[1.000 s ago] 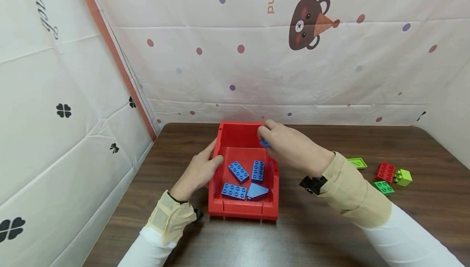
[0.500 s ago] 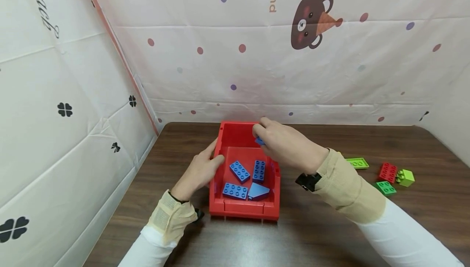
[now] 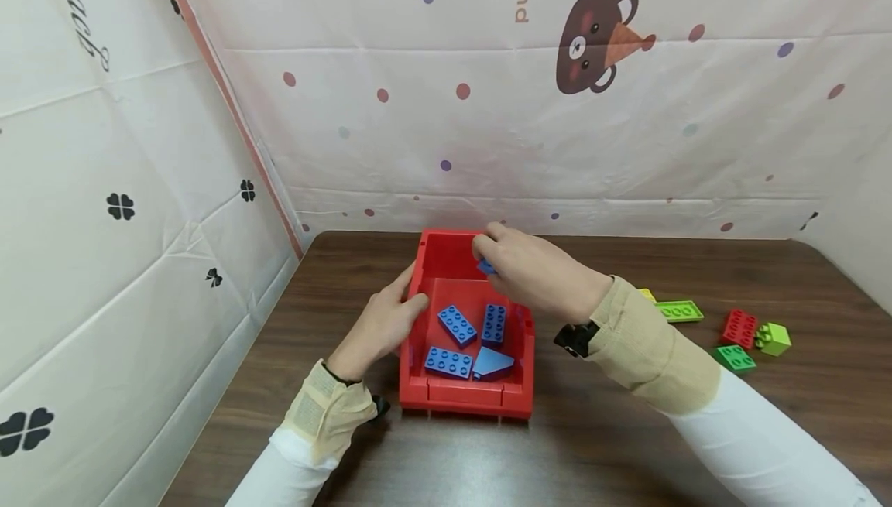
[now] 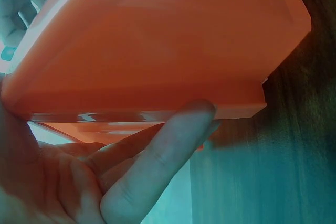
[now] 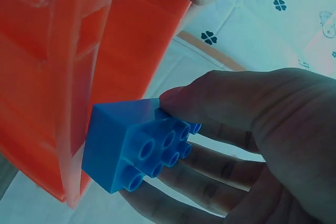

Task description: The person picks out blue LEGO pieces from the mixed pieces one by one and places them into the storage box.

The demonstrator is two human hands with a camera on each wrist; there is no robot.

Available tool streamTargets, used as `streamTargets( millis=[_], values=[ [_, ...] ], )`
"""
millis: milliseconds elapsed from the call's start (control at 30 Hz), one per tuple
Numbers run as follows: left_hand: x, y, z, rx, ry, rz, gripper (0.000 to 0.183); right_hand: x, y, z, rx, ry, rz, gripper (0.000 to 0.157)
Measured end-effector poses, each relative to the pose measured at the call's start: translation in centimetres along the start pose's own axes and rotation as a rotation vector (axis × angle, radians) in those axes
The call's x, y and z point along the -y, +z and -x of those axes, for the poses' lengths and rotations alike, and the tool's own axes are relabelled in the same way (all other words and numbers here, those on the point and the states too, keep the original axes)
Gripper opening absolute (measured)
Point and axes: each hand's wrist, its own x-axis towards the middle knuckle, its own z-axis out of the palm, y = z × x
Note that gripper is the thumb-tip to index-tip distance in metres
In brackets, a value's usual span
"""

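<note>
A red bin (image 3: 465, 397), longer than wide, stands on the table. My left hand (image 3: 379, 325) grips its left wall, the thumb over the rim and the fingers under the side in the left wrist view. My right hand (image 3: 533, 275) pinches a blue studded toy brick (image 5: 126, 135) between thumb and fingers, over the back right part of the bin. Most of that brick is hidden by the fingers in the head view. Inside the bin lie several blue pieces: an angled brick (image 3: 457, 325), an upright-lying one (image 3: 493, 323), a front left one (image 3: 448, 362) and a sloped piece (image 3: 492, 362).
To the right of the bin lie a lime plate (image 3: 679, 311), a yellow piece (image 3: 646, 294) partly behind the sleeve, a red brick (image 3: 739, 329), a green brick (image 3: 734, 357) and a lime block (image 3: 773, 338). Printed sheets (image 3: 390, 143) rise behind and left of the table (image 3: 599, 445).
My right hand has shifted a little left with the blue brick, further in over the bin. The left hand keeps its grip. More of the yellow piece shows beside the sleeve.
</note>
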Motion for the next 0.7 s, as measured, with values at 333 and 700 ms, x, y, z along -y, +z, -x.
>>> streamTargets(
  millis=[333,700],
  values=[
    [-0.2,0.1,0.1,-0.006,-0.003,0.0,0.073,0.1,0.4,-0.9,0.039,0.003,0.006,0.043],
    [-0.2,-0.1,0.1,-0.007,-0.003,-0.008,0.073,0.4,0.7,-1.7,0.06,-0.053,0.02,0.038]
  ],
)
